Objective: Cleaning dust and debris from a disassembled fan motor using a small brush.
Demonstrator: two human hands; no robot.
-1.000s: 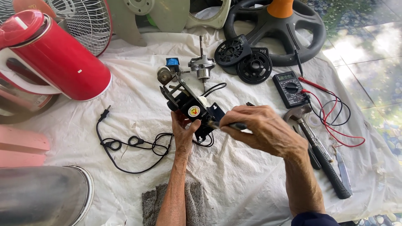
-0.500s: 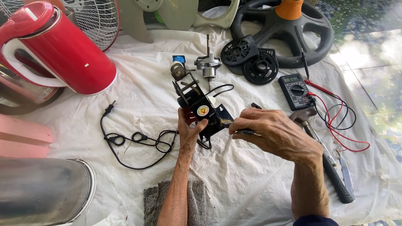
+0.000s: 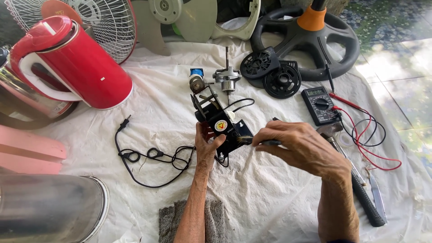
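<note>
While the left hand [image 3: 208,145] grips the black fan part [image 3: 221,123] mid-cloth [image 3: 270,198], the right hand [image 3: 302,146] pinches a small brush [image 3: 252,141] against its side; brushing seems underway, reassembly undone, with motor pieces [image 3: 226,78] lying near the far edge.

Here's my left hand [image 3: 208,146], bare, no ring, no glove, forearm lean and uncovered down to six o'clock. My right hand [image 3: 302,147] is bare too, knuckles and veins standing out, fingers [image 3: 263,135] long and bony. At five o'clock, a sliver of dark blue sleeve [image 3: 342,240] shows at the elbow.
</note>
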